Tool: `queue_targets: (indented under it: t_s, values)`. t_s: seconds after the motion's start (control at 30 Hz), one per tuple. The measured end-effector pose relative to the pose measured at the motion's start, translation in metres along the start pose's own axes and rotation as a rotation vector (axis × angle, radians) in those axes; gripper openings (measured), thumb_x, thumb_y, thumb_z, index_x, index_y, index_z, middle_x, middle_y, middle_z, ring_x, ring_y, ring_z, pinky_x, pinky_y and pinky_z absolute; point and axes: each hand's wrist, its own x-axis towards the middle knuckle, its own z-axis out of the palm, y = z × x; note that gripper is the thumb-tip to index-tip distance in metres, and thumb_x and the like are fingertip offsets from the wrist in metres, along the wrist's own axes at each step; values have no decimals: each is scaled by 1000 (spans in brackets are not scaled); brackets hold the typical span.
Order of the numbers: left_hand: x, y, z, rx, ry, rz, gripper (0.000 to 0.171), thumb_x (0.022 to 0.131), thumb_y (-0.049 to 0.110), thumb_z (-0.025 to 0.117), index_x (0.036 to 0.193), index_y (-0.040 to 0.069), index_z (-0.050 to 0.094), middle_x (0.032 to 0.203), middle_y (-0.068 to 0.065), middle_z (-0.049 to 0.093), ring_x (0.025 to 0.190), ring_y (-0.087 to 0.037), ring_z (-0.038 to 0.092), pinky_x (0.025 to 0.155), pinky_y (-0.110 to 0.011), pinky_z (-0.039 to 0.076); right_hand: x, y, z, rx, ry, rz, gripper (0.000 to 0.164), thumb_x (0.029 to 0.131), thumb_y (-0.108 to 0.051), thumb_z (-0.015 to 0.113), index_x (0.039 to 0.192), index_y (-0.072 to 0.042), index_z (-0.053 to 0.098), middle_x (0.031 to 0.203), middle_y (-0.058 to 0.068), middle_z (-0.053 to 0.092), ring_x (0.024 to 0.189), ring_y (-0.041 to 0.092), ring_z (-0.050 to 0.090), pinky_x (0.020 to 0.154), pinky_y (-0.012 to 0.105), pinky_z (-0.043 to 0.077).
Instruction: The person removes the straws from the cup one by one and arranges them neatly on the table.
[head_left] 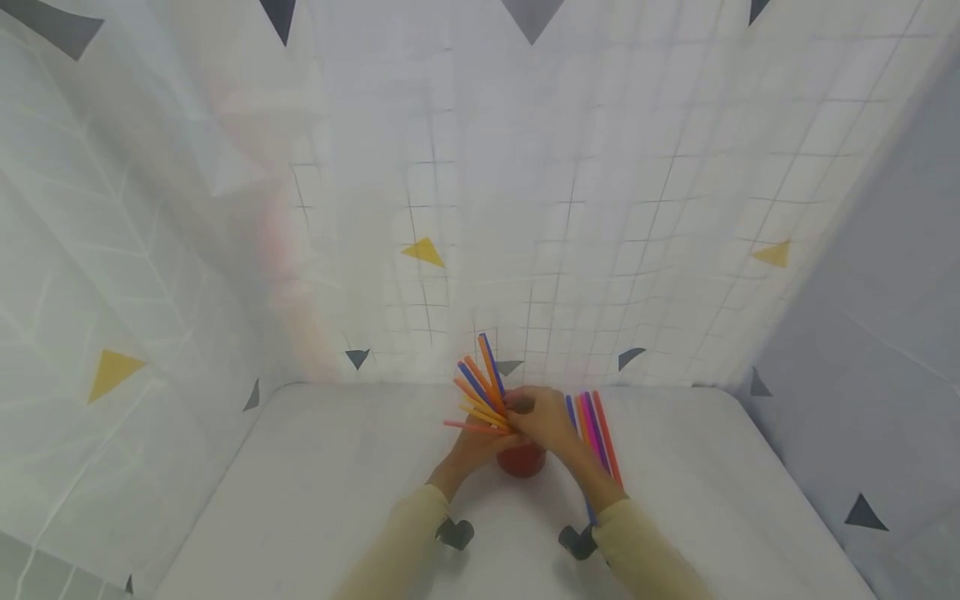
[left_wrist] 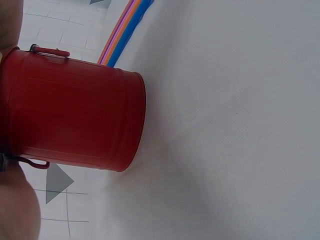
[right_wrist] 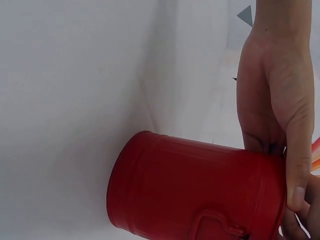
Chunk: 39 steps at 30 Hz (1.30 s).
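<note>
A small red metal bucket (head_left: 522, 461) with wire handles stands on the white table. In the right wrist view, my left hand (right_wrist: 280, 95) grips the bucket's upper rim, its thumb along the outside. Orange, blue and yellow straws (head_left: 480, 383) fan out above the rim and lean left. My right hand (head_left: 546, 417) is over the bucket's mouth, its curled fingers pinching at the lower part of these straws. The fingers hide the straws' lower ends and the bucket's opening. In the left wrist view the bucket (left_wrist: 75, 112) shows its side and base.
To the right of the bucket, a row of blue, orange, pink, purple and red straws (head_left: 600, 433) lies on the table (head_left: 337, 483), partly beneath the right forearm. White sheeting (head_left: 495, 208) with grid lines and triangles rises behind and on both sides.
</note>
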Motion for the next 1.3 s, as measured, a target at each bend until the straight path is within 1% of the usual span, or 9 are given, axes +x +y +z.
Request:
queue_targets:
  t_s: [0.1,0.23,0.33,0.5,0.73,0.83,1.03,1.2,1.3]
  values:
    - [1,0,0,-7,12,22,69,83,9,78,140,9,40,132,-9,51,119,-21,52,103,-37,43,-1,-2,0,0,-3,18,25,84,-28,76,108,-32,70,106,-9,68,100,16,62,81,40,54]
    - [4,-1,-1,4,22,50,83,81,6,79,148,11,30,143,-10,43,126,-23,47,107,-44,39,-1,-2,3,-1,25,-28,25,84,-25,76,108,-29,69,105,-8,68,98,15,63,81,39,55]
    - [5,-4,-1,30,19,42,80,82,8,79,147,10,32,141,-11,45,124,-23,48,106,-43,40,0,0,5,2,52,-72,24,85,-22,76,108,-25,69,103,-7,68,97,15,63,81,39,55]
    - [5,-6,-1,43,18,1,76,81,9,80,142,7,37,134,-12,50,118,-22,52,104,-38,43,0,2,8,23,65,-91,22,84,-19,77,104,-22,69,99,-6,67,95,16,63,84,39,55]
    - [8,-6,-3,-7,-47,29,91,80,4,79,153,6,24,153,-11,36,137,-23,40,111,-36,33,-2,3,11,-10,75,-158,21,80,-12,75,99,-19,69,103,-2,68,102,20,63,89,43,53]
    - [5,-1,-4,-9,-49,-14,91,82,7,78,154,5,23,154,-12,34,138,-26,38,111,-41,33,-2,4,12,-47,64,-143,22,81,-14,75,102,-20,70,106,-2,68,105,21,62,89,44,52]
    - [1,6,-3,13,-1,-113,88,82,10,78,152,3,26,153,-16,34,137,-29,39,110,-48,34,0,7,10,-52,16,-97,28,83,-19,74,111,-21,71,113,-2,69,114,25,60,93,48,50]
    - [1,5,-2,4,-1,-108,89,82,9,79,153,4,26,152,-15,37,136,-28,40,110,-47,34,2,6,8,-54,-17,-73,31,84,-22,73,115,-24,70,116,-2,68,117,26,58,95,49,48]
    - [1,3,-3,8,-2,-115,89,82,10,79,152,3,25,150,-17,38,134,-30,42,109,-48,35,2,6,6,-76,-53,-107,32,86,-23,72,117,-21,69,116,-1,68,115,26,60,94,49,49]
